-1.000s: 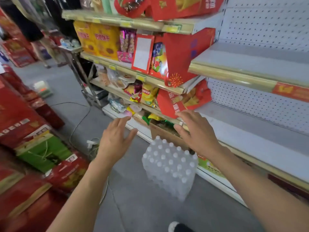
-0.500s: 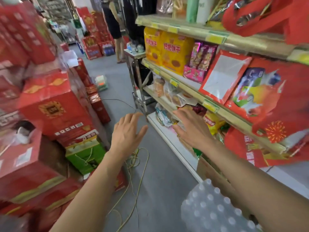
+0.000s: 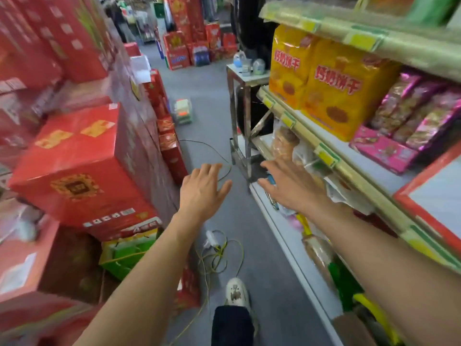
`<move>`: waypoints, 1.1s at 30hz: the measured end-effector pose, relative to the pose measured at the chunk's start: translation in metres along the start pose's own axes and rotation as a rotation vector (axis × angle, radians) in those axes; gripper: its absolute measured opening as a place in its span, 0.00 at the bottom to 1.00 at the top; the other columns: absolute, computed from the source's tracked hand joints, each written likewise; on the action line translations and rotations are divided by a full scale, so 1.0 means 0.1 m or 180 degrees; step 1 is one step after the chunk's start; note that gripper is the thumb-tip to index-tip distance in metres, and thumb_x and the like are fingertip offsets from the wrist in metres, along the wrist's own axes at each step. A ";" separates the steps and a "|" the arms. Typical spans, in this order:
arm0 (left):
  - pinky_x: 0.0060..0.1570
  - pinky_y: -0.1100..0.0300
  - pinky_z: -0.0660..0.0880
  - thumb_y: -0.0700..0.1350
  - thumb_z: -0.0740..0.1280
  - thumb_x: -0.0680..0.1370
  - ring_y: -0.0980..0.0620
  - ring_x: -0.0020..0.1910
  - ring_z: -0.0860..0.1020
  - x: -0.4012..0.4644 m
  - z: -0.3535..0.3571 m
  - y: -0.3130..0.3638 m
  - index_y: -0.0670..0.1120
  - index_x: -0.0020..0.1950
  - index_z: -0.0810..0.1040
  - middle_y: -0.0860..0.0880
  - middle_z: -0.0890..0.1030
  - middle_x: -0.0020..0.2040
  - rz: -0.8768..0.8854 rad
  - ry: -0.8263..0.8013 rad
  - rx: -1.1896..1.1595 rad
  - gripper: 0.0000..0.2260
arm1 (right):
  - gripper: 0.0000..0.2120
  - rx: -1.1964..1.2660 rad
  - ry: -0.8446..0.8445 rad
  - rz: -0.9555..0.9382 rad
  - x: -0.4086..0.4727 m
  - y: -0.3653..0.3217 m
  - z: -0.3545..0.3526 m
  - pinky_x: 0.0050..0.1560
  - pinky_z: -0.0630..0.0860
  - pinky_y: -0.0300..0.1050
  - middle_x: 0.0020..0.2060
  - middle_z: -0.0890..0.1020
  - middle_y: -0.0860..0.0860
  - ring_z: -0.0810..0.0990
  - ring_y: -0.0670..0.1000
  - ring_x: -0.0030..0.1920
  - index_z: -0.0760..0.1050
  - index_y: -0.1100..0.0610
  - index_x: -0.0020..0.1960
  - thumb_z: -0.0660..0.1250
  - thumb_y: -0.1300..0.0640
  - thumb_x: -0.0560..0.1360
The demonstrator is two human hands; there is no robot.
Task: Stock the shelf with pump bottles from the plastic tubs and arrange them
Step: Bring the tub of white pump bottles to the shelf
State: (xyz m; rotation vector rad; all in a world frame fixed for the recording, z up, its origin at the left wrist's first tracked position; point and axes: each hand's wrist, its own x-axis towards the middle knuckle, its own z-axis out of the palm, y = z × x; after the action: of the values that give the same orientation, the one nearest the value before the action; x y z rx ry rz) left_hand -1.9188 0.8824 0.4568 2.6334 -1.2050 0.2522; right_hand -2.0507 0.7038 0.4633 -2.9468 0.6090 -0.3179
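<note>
Left hand (image 3: 203, 189) released, empty, over grey aisle floor (image 3: 264, 248). Right hand (image 3: 290, 187) released, empty, beside cream metal shelf edge (image 3: 331, 159).

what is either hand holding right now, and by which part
Nothing is held. The left hand and the right hand both reach forward over the aisle floor with straight, spread fingers, touching nothing.

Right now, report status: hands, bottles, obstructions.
Left hand open, right hand open, both empty. No pump bottles or tubs in view. Loose cable on floor ahead.
</note>
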 end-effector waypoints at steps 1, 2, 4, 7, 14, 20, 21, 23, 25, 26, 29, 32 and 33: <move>0.56 0.48 0.70 0.60 0.59 0.80 0.42 0.61 0.74 0.24 0.08 -0.12 0.48 0.72 0.68 0.46 0.75 0.64 -0.0045 -0.0023 0.0011 0.25 | 0.22 -0.0020 -0.0036 -0.0024 0.29 0.04 0.08 0.55 0.71 0.53 0.64 0.73 0.53 0.72 0.57 0.63 0.66 0.50 0.70 0.56 0.41 0.80; 0.56 0.48 0.70 0.60 0.59 0.80 0.42 0.61 0.74 0.48 0.17 -0.24 0.48 0.72 0.68 0.46 0.75 0.65 -0.0090 -0.0047 0.0031 0.25 | 0.22 -0.0067 -0.0052 -0.0059 0.59 0.08 0.15 0.56 0.71 0.53 0.64 0.73 0.52 0.73 0.57 0.62 0.66 0.50 0.70 0.56 0.41 0.80; 0.57 0.47 0.70 0.60 0.60 0.80 0.40 0.61 0.74 1.00 0.31 -0.52 0.49 0.73 0.67 0.45 0.74 0.66 -0.0238 -0.0149 0.0035 0.25 | 0.22 -0.0159 -0.0070 -0.0101 1.23 0.12 0.29 0.59 0.70 0.55 0.63 0.74 0.52 0.73 0.56 0.62 0.66 0.49 0.70 0.55 0.41 0.80; 0.60 0.47 0.69 0.61 0.59 0.80 0.40 0.65 0.71 1.71 0.47 -0.93 0.51 0.75 0.64 0.46 0.71 0.69 -0.0529 -0.0418 0.0048 0.27 | 0.23 0.0162 -0.0307 -0.0152 2.10 0.10 0.49 0.60 0.70 0.54 0.67 0.72 0.53 0.71 0.57 0.66 0.64 0.51 0.72 0.56 0.42 0.80; 0.61 0.48 0.68 0.61 0.58 0.80 0.41 0.65 0.71 3.05 0.76 -1.53 0.49 0.74 0.65 0.45 0.71 0.69 -0.0751 -0.0606 -0.0023 0.26 | 0.23 0.0410 -0.0474 -0.0208 3.65 0.16 0.83 0.55 0.73 0.52 0.65 0.72 0.54 0.72 0.58 0.63 0.64 0.52 0.70 0.57 0.42 0.80; 0.58 0.48 0.70 0.59 0.62 0.79 0.41 0.63 0.74 4.18 0.89 -2.05 0.49 0.71 0.70 0.45 0.76 0.64 -0.0645 -0.0124 0.0087 0.24 | 0.22 0.0405 -0.0322 -0.0427 5.01 0.23 1.00 0.58 0.69 0.53 0.67 0.71 0.53 0.70 0.57 0.65 0.65 0.52 0.71 0.57 0.44 0.80; 0.57 0.48 0.70 0.58 0.62 0.79 0.41 0.61 0.75 4.39 0.92 -2.15 0.48 0.71 0.71 0.44 0.76 0.63 -0.0665 -0.0037 0.0102 0.24 | 0.22 0.0377 -0.0308 -0.0472 5.25 0.25 1.03 0.59 0.69 0.53 0.67 0.71 0.53 0.70 0.57 0.65 0.65 0.52 0.71 0.57 0.43 0.80; 0.55 0.48 0.71 0.58 0.62 0.78 0.39 0.59 0.76 4.81 0.99 -2.32 0.47 0.70 0.72 0.44 0.77 0.62 -0.0726 0.0081 0.0095 0.24 | 0.23 0.0318 -0.0331 -0.0515 5.74 0.29 1.11 0.59 0.68 0.52 0.67 0.71 0.53 0.70 0.57 0.65 0.65 0.51 0.71 0.56 0.42 0.80; 0.53 0.48 0.72 0.62 0.57 0.78 0.39 0.58 0.77 5.19 1.11 -2.47 0.47 0.69 0.72 0.44 0.77 0.61 -0.0803 0.0103 0.0083 0.26 | 0.23 0.0266 -0.0338 -0.0551 6.23 0.35 1.22 0.59 0.68 0.52 0.66 0.72 0.53 0.71 0.57 0.65 0.65 0.51 0.71 0.56 0.41 0.80; 0.53 0.48 0.72 0.64 0.53 0.76 0.40 0.58 0.77 5.40 1.16 -2.53 0.47 0.69 0.72 0.44 0.77 0.61 -0.0874 0.0084 0.0047 0.30 | 0.23 0.0266 -0.0356 -0.0544 6.48 0.39 1.26 0.60 0.68 0.52 0.66 0.72 0.53 0.71 0.57 0.65 0.65 0.51 0.71 0.56 0.41 0.80; 0.55 0.49 0.71 0.66 0.50 0.76 0.42 0.60 0.76 5.98 1.31 -2.74 0.50 0.70 0.70 0.46 0.76 0.62 -0.1083 -0.0098 0.0080 0.30 | 0.24 0.0362 -0.0592 -0.0508 7.14 0.50 1.38 0.62 0.69 0.53 0.67 0.71 0.53 0.70 0.57 0.66 0.65 0.52 0.71 0.55 0.41 0.80; 0.56 0.49 0.70 0.62 0.57 0.79 0.43 0.62 0.75 6.47 1.41 -2.99 0.51 0.71 0.69 0.47 0.76 0.63 -0.1233 -0.0112 0.0132 0.25 | 0.24 0.0473 -0.0806 -0.0584 7.78 0.56 1.50 0.61 0.71 0.55 0.67 0.70 0.55 0.70 0.59 0.66 0.65 0.54 0.71 0.57 0.43 0.80; 0.57 0.49 0.70 0.61 0.59 0.79 0.43 0.62 0.75 6.61 1.43 -3.06 0.51 0.71 0.69 0.47 0.76 0.64 -0.1258 -0.0112 0.0114 0.24 | 0.24 0.0518 -0.0851 -0.0589 7.97 0.56 1.53 0.60 0.71 0.55 0.66 0.70 0.55 0.70 0.59 0.65 0.65 0.54 0.71 0.57 0.43 0.80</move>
State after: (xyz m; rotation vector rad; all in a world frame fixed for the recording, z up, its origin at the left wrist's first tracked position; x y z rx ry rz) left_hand -1.2503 0.5601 0.4428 2.8425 -0.6691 0.1561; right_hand -1.3224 0.3426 0.4496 -2.8227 0.2638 0.0130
